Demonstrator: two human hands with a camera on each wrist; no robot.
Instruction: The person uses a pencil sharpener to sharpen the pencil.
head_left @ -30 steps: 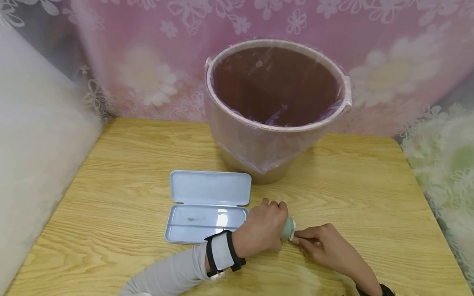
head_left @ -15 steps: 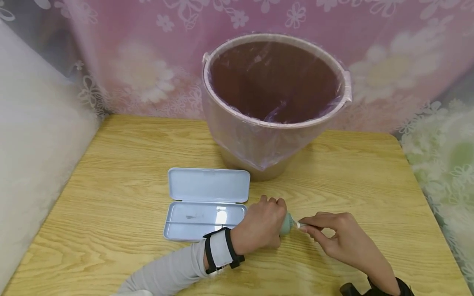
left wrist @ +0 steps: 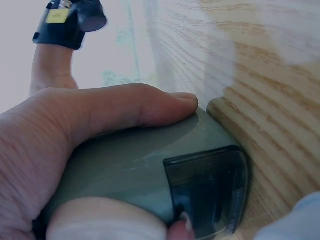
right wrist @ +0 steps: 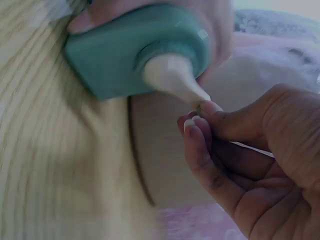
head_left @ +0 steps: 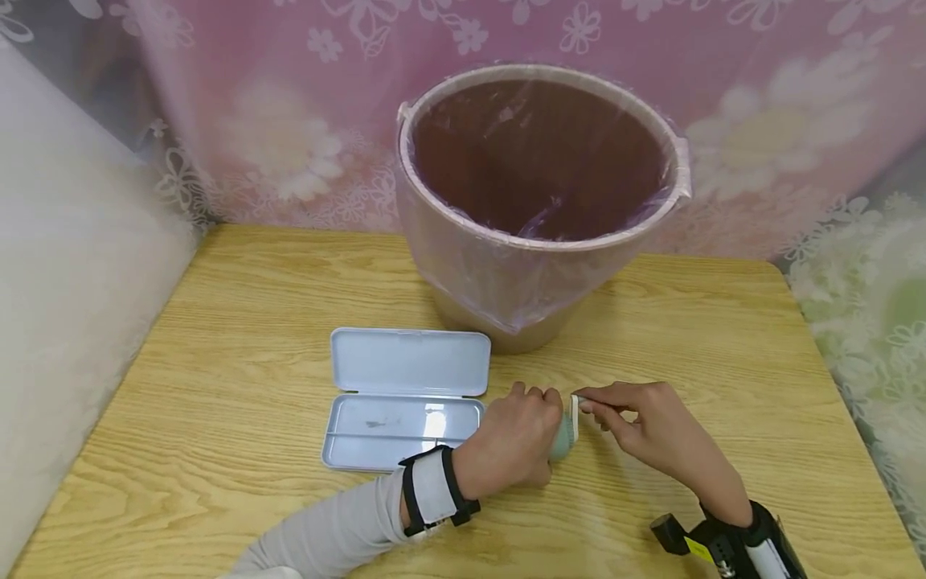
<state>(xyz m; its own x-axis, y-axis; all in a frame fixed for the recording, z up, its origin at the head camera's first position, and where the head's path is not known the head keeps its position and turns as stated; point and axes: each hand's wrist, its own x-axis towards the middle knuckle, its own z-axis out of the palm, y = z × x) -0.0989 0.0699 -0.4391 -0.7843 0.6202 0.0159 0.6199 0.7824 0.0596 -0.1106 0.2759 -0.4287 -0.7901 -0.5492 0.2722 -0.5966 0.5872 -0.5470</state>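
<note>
My left hand (head_left: pixel 510 442) grips a green hand-crank pencil sharpener (head_left: pixel 563 441) low at the tabletop, right of an open pencil case. In the left wrist view the thumb lies along the sharpener body (left wrist: pixel 135 155), and a dark see-through shavings drawer (left wrist: pixel 207 187) shows at its end. My right hand (head_left: pixel 647 426) pinches the end of the white crank arm (head_left: pixel 575 418), which points away from me. In the right wrist view thumb and fingers close on the tip of the blurred crank arm (right wrist: pixel 172 77); its knob is mostly hidden. Whether a pencil sits in the sharpener cannot be seen.
The light blue pencil case (head_left: pixel 362 446) has its lid (head_left: pixel 410 362) folded back and a divider inside. Behind it stands a large brown bucket (head_left: pixel 506 318) lined with a clear bag. All rest on a wooden table (head_left: pixel 239 322) before a flowered pink curtain (head_left: pixel 289 96).
The right hand has swung the crank arm from its low, near position round to pointing away from the body. The left hand keeps its grip and stays in about the same place.
</note>
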